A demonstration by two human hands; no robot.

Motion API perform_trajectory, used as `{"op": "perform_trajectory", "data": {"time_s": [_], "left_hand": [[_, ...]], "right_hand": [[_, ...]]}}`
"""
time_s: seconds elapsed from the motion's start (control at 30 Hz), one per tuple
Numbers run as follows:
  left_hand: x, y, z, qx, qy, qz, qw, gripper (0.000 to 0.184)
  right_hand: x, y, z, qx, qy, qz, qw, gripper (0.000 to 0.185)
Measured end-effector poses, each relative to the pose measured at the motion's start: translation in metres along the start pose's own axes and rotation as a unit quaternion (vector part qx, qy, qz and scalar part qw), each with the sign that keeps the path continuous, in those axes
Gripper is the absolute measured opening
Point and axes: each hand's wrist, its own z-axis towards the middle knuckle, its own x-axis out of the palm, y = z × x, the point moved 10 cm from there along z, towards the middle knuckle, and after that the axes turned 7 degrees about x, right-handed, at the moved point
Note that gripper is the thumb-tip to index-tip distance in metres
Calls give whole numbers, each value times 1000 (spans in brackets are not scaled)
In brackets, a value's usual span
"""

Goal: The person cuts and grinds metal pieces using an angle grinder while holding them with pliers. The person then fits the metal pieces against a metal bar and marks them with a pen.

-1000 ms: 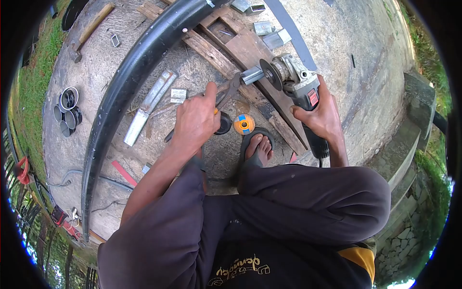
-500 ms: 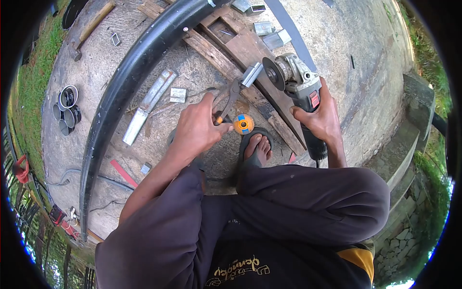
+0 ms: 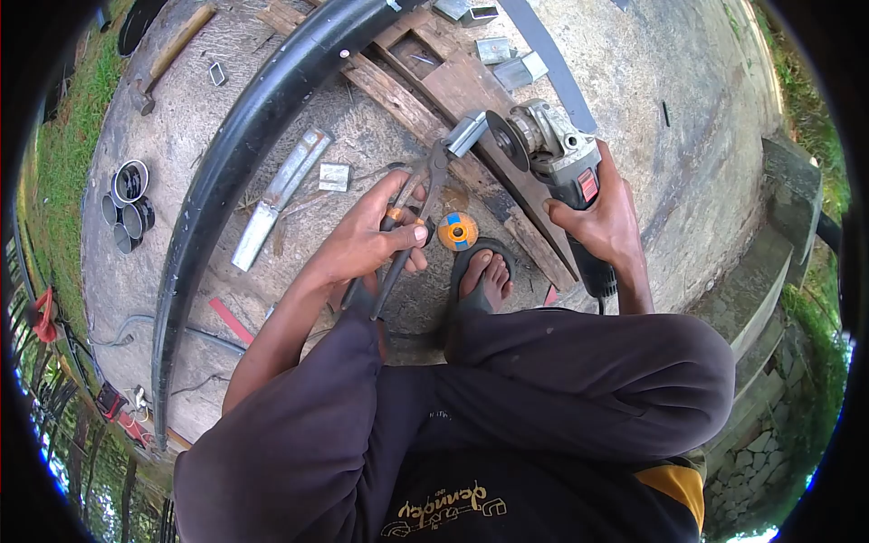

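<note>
My left hand (image 3: 385,226) is closed around a pair of pliers (image 3: 436,176) with dark and orange handles. The pliers' jaws grip a short piece of silvery square metal tube (image 3: 467,134). An angle grinder (image 3: 570,172) is in my right hand (image 3: 605,213), my fingers wrapped round its body. Its dark disc (image 3: 508,141) stands right beside the tube piece; whether they touch I cannot tell. Under the pliers, close to my foot, lies a round orange and blue disc (image 3: 458,233) with a centre hole.
A long curved black pipe (image 3: 240,136) crosses the left side. Wooden planks (image 3: 471,86) lie ahead, near tube offcuts (image 3: 520,71). At left are a hammer (image 3: 167,56), black pipe rings (image 3: 131,181) and a metal bar (image 3: 282,199). A concrete ledge (image 3: 783,181) borders the right.
My left hand has turned and shifted slightly left, so the pliers' handles now show below it. The tube piece has moved a little left and down. The grinder has barely moved.
</note>
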Motion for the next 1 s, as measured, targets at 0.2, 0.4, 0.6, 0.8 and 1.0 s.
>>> {"op": "perform_trajectory", "data": {"time_s": [0.2,0.4,0.6,0.8,1.0], "left_hand": [[2,6,-2,23,7,-83,996,72],[-4,29,-8,-88,-2,-101,991,55],[-10,-1,-10,-97,-21,90,991,43],[-32,-1,2,-103,-1,125,987,40],[-39,-9,3,-124,-8,161,979,39]], "right_hand": [[-2,4,1,-4,8,-3,1000,93],[0,5,2,-10,12,-31,999,90],[2,5,2,-25,9,-28,999,89],[-2,12,5,-28,17,-43,999,89],[1,18,8,-29,17,-65,997,90]]}}
